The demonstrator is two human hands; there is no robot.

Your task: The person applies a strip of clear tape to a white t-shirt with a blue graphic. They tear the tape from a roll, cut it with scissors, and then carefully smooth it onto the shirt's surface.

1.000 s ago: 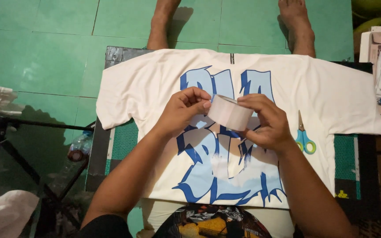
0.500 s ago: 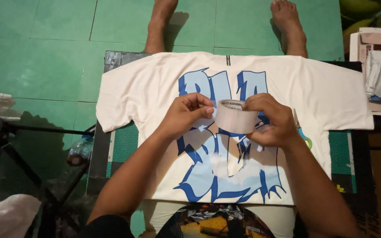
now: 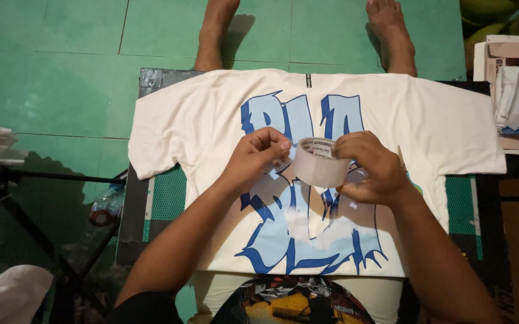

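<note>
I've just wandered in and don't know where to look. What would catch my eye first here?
Most likely the white T-shirt spread flat in the middle, with its big blue graffiti-style print. Just above the print, the left hand and right hand hold a roll of clear tape between them. Beyond the shirt's far edge, someone's bare feet stand on the green tiled floor.

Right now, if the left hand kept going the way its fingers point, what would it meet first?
The left hand points right, fingertips already at the roll of tape that the right hand grips from the other side. The tape comes first; depth is hard to judge from overhead.
</note>
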